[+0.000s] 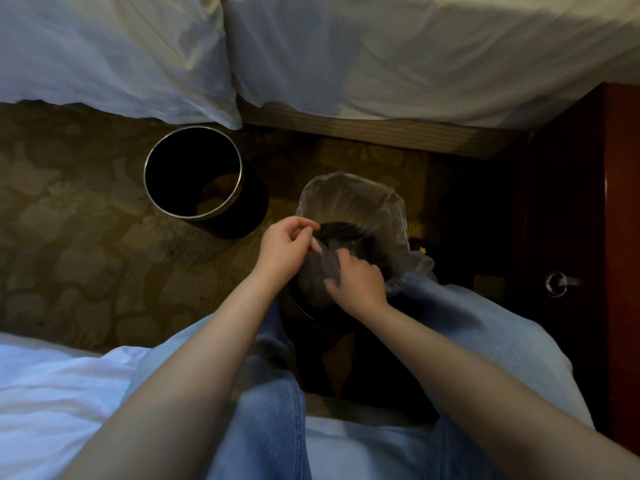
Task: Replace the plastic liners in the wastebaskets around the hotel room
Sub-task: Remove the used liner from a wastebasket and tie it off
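Note:
A clear plastic liner billows open over a dark wastebasket standing on the carpet between my knees. My left hand pinches the liner's near edge with thumb and fingertips. My right hand grips a bunched fold of the same liner just beside it. Most of this basket is hidden under the plastic and my hands. A second black wastebasket with a metal rim stands to the left, with no liner in it.
White bedding hangs from a bed ahead, and more white bedding lies at my lower left. A dark wooden door with a metal handle is on the right. Patterned carpet covers the floor.

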The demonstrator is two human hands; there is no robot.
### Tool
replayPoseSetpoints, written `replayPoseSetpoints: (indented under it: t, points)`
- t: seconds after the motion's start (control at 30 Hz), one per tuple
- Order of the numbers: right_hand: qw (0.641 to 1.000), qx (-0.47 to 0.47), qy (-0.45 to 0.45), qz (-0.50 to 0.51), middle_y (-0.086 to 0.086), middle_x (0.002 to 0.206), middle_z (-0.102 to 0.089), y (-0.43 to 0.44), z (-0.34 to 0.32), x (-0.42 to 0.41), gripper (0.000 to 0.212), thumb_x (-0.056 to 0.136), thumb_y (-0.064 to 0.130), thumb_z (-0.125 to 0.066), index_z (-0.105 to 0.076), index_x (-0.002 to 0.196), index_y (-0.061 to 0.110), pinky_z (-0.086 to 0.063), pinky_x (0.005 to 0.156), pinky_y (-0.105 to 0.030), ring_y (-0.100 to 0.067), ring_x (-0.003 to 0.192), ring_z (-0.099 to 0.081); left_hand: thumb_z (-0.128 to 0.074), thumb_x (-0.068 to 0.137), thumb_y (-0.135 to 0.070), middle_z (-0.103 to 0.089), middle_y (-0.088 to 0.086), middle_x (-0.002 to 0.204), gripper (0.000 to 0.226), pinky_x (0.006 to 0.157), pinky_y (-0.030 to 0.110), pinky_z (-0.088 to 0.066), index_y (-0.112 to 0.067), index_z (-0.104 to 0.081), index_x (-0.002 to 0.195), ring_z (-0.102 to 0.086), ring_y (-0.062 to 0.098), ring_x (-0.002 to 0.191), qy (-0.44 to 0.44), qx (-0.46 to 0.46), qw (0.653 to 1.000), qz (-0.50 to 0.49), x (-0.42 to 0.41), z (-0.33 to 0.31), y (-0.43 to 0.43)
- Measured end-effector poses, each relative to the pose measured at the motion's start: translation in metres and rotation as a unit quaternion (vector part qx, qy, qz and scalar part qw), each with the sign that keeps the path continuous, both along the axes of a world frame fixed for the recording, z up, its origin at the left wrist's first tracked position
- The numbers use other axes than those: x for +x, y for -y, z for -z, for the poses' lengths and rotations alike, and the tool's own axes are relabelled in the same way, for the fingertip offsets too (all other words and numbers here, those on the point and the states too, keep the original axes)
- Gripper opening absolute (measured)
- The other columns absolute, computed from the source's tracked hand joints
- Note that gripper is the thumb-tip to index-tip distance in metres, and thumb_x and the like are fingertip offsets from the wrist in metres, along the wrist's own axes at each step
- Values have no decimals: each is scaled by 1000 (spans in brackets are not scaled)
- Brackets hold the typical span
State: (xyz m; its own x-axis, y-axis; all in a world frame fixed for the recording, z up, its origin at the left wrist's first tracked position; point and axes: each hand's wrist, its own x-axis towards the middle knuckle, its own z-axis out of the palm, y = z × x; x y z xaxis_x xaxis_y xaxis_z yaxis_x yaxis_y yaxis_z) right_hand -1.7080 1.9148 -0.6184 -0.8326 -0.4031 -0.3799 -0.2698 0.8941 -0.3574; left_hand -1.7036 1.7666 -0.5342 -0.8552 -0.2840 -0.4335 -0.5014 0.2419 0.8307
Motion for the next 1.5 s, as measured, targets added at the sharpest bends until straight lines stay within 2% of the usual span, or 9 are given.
replayPoseSetpoints:
  t: [0.1,0.37,0.5,0.8,0.97,1.17,1.3,1.4,1.5]
  points:
    - [999,-23,-32,21,-1,91,-66,-4,-13,-15,12,95,27,-51,-57,99,17,-44,69,-33,-24,82,-64,-53,93,-12,-66,0,83,16,78,34,-57,-16,-61,106,-67,14,80,70,-77,994,25,5,10,12]
    - [957,-164,236,49,10,87,-66,-27,-36,-44,20,89,11,-65,-64,80,30,-50,80,-22,-7,90,-62,-58,89,-6,-60,0,86,75,67,26,-54,-33,-21,149,-63,14,77,139,-103,954,244,9,3,9]
    - [938,-202,277,56,9,84,-64,-29,-43,-44,19,94,16,-61,-64,81,29,-48,75,-22,-9,86,-62,-56,94,-21,-62,1,83,7,71,29,-53,-21,-62,97,-61,14,75,125,-85,955,257,8,6,7]
    - [919,-258,295,50,5,106,-60,-8,-52,-36,37,84,19,-69,-56,119,26,-49,83,-23,-7,97,-58,-51,96,-32,-54,6,64,35,60,33,-45,-7,-63,73,-53,19,60,72,-72,987,122,4,0,11]
    - [996,-86,35,11,1,83,-64,6,-41,-19,15,94,32,-52,-59,94,20,-53,66,-36,-20,77,-63,-51,96,-30,-55,7,63,36,59,33,-47,-6,-63,71,-54,22,58,50,-109,987,109,8,3,9]
    - [993,94,-74,14,-9,96,-65,-31,-40,-45,20,95,21,-45,-63,98,11,-37,66,-33,-31,89,-62,-48,98,-29,-54,2,60,37,56,30,-42,-13,-58,66,-52,15,55,65,-240,968,37,12,13,26]
    - [991,83,-49,89,-4,90,-65,-58,-48,-56,17,95,21,-47,-63,90,17,-46,70,-35,-25,84,-61,-49,97,-36,-63,5,85,27,68,33,-51,-12,-62,95,-62,19,78,86,-220,971,27,16,20,30]
    - [992,-12,25,120,-1,85,-62,-61,-61,-57,16,94,21,-48,-61,85,21,-50,71,-36,-22,81,-58,-57,88,-50,-51,9,136,68,95,44,-50,-23,-31,145,-55,25,118,117,-126,984,48,14,18,25]
    - [990,-86,73,85,1,87,-61,-55,-72,-51,17,95,16,-46,-61,89,22,-48,72,-35,-20,82,-57,-69,80,-47,-46,11,142,93,95,43,-50,-33,-11,151,-56,26,118,152,-137,964,170,15,17,13]
